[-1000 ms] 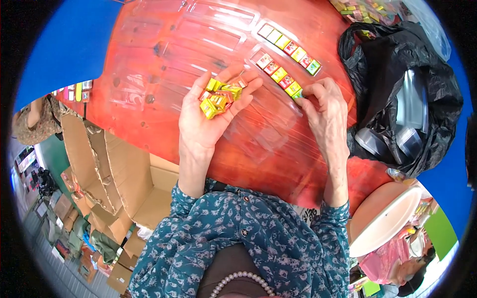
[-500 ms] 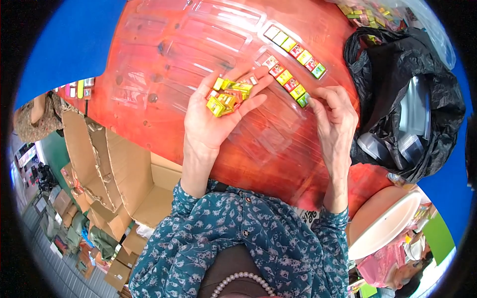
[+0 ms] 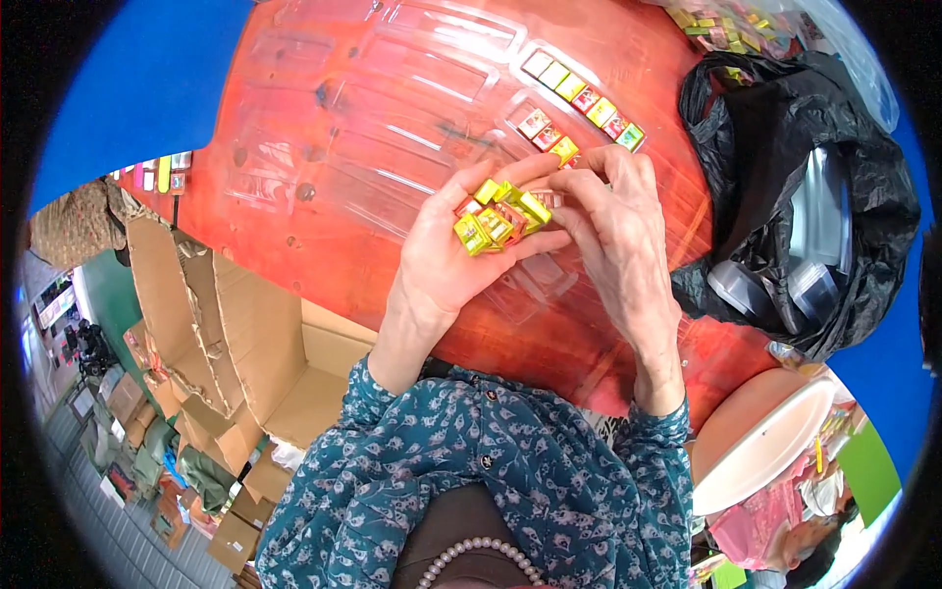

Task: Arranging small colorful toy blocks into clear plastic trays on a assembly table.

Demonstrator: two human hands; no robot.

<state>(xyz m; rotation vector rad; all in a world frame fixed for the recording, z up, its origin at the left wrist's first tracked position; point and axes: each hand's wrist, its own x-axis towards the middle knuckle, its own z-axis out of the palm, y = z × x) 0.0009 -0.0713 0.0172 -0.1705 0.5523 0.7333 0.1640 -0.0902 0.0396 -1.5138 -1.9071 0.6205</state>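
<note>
My left hand (image 3: 432, 257) is turned palm up and cups several small glossy blocks (image 3: 493, 226), mostly yellow with some red. My right hand (image 3: 628, 240) reaches in over its fingertips, thumb and fingers pinched on a small reddish-white block (image 3: 546, 199) at the edge of the pile. Just beyond both hands lies a narrow clear plastic tray (image 3: 512, 116) holding a row of colored blocks; my fingers cover its near end. Parallel to it, farther right, another clear tray (image 3: 643, 149) carries a full row of white, yellow, red and green blocks.
Clear trays (image 3: 432, 83) lie across the red tabletop (image 3: 304, 260). At right stands a black plastic bag (image 3: 883, 211) with clear plastic pieces, beside a bag of small blocks (image 3: 731, 34). An open cardboard box (image 3: 250, 324) and a pale basin (image 3: 765, 442) flank me.
My right hand has left the near end of the lower row and moved left to the pile. My left hand, with its blocks, has shifted right toward it.
</note>
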